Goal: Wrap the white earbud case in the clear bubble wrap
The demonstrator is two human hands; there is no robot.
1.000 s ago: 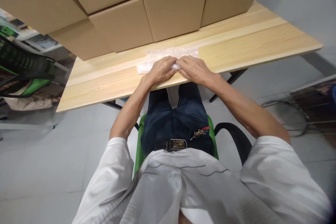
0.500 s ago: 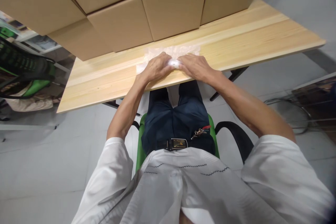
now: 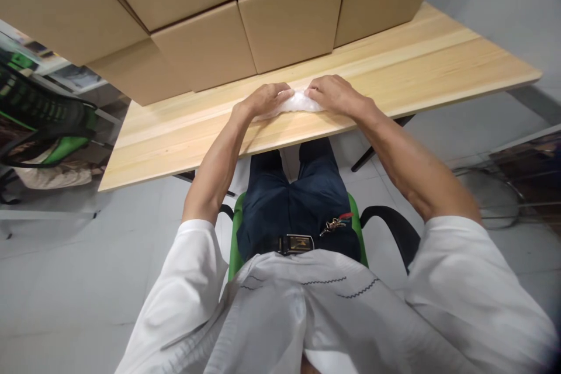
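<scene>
A roll of translucent white wrap point(image 3: 299, 103), which looks like bubble wrap, lies crosswise on the wooden table near its front edge. Around its left part curl the fingers of my left hand point(image 3: 266, 99). My right hand point(image 3: 333, 93) grips the right part in the same way, thumb toward the middle. Between the two hands a short bulging stretch of the wrap shows. Whatever may be inside the roll is hidden, and both ends are partly covered by my hands.
Large cardboard boxes point(image 3: 293, 29) are stacked along the back of the wooden table point(image 3: 175, 134). At the left stands a black and green chair point(image 3: 48, 111) beside shelves. Below the front edge are my legs and the green seat point(image 3: 236, 239).
The wrap lay partly spread beyond my hands; now its flat part is gathered into the roll. My hands have shifted slightly apart, and more of the roll shows between them.
</scene>
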